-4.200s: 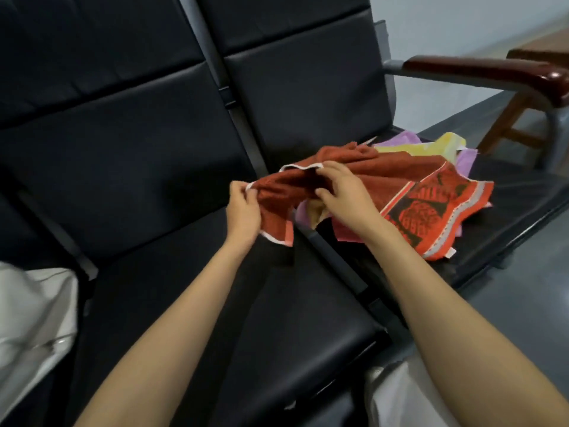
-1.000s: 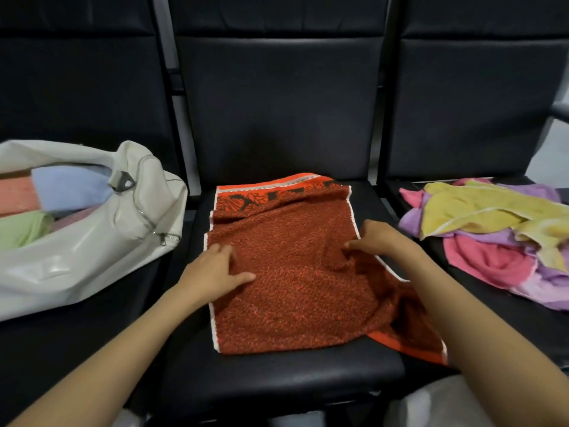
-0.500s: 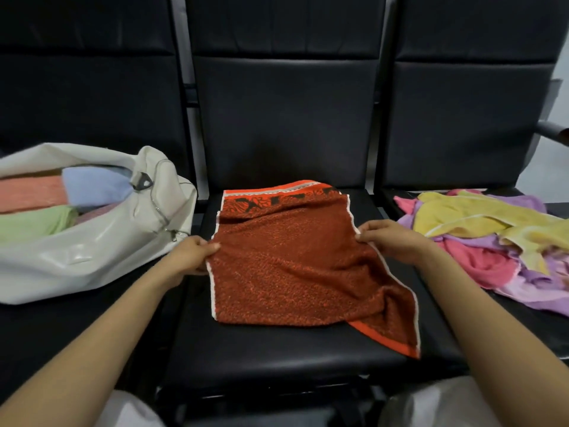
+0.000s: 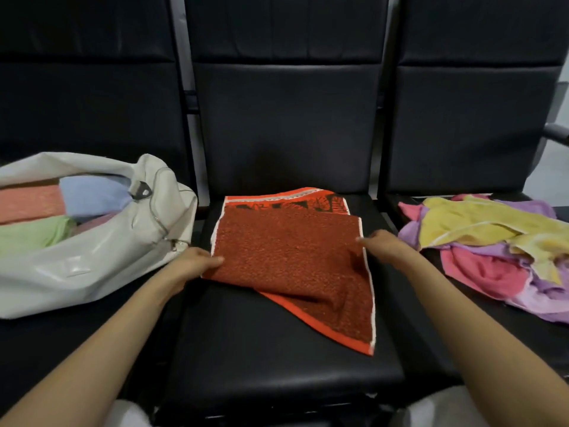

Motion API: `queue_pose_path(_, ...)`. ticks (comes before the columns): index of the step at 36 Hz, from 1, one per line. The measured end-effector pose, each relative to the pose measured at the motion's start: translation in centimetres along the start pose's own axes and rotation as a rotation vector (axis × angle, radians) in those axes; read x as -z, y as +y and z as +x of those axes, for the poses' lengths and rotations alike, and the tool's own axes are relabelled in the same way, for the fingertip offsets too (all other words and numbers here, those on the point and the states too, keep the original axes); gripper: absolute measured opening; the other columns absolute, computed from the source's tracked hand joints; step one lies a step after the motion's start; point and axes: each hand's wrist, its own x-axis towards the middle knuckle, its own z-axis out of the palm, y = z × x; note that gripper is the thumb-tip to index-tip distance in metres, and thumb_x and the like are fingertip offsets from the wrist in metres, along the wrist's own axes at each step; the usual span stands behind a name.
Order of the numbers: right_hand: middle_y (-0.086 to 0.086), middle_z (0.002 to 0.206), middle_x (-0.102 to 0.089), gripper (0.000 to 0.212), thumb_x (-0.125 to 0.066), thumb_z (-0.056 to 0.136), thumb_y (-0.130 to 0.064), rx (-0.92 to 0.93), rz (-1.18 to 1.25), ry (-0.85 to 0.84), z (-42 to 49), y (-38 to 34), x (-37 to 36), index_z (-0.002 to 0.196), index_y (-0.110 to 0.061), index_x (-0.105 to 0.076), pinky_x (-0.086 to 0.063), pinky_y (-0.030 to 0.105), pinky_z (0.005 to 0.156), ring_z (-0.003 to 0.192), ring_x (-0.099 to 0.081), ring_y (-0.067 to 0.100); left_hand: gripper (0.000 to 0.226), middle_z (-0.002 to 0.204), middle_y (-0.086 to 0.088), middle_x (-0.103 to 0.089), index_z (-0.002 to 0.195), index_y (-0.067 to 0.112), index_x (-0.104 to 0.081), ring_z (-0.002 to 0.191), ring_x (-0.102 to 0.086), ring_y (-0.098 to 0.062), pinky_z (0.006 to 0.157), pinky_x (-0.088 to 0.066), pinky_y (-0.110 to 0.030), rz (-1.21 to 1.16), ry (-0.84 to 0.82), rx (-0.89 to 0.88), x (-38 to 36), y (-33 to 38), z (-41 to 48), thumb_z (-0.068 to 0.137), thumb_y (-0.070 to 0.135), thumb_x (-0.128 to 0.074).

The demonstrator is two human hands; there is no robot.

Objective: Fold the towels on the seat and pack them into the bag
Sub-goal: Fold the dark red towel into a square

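Red towel lies part-folded on the middle seat, both hands gripping it.
Left hand pinches the towel's left edge and right hand grasps its right edge. The white bag, left of the seat, holds folded towels. Loose towels are heaped to the seat's right.

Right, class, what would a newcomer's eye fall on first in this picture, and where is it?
The red towel on the middle seat stands out against the black padding, with the left hand and right hand gripping its side edges. To its left a white bag holds folded towels; on the right seat lies a bright pile of yellow, pink and purple towels.
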Motion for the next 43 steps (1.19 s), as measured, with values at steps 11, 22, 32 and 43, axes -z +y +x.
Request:
queue_pose_path(11,0.006,0.076,-0.058,0.024,-0.070,0.084,-0.028,0.032,-0.458,-0.133,-1.9,0.5,-0.5,0.083,-0.007,-0.057,-0.044,0.021,0.047,0.059,-0.055,0.015,0.015,0.087,-0.003,-0.073,0.086,0.023,-0.072,0.083,-0.066,-0.018,0.080,-0.048,-0.028,0.086,0.069,-0.339,0.6,-1.3,-0.9,0.080,0.010,-0.076)
queue_pose_path(22,0.004,0.075,-0.062,0.014,-0.054,0.095,-0.007,0.141,0.541,-0.425,-3.5,0.5,3.1,0.083,-0.013,-0.052,-0.054,0.022,0.056,0.061,-0.062,0.009,0.015,0.062,-0.005,-0.066,0.084,0.021,-0.064,0.056,-0.060,-0.017,0.055,-0.046,-0.030,0.183,0.168,-0.511,1.0,1.3,-2.6,0.091,0.033,-0.062)
queue_pose_path(32,0.012,0.111,-0.057,0.040,-0.067,0.089,-0.020,0.193,0.081,0.201,-0.3,1.2,1.1,0.120,-0.003,-0.051,-0.044,0.035,0.089,0.105,-0.056,0.026,0.061,0.123,-0.015,-0.059,0.133,0.003,-0.045,0.110,-0.059,-0.031,0.094,-0.046,-0.040,0.244,0.280,-0.186,0.9,0.1,0.0,0.084,0.026,-0.073)
queue_pose_path(43,-0.005,0.093,-0.068,0.006,-0.073,0.082,-0.024,0.526,-0.468,-0.317,-5.6,2.4,1.7,0.086,-0.027,-0.070,-0.044,0.016,0.078,0.086,-0.061,0.009,0.050,0.094,0.019,-0.060,0.091,0.032,-0.071,0.095,-0.053,0.004,0.090,-0.040,-0.015,0.693,-0.189,-0.829,-1.6,-1.9,-3.9,0.075,0.075,-0.052)
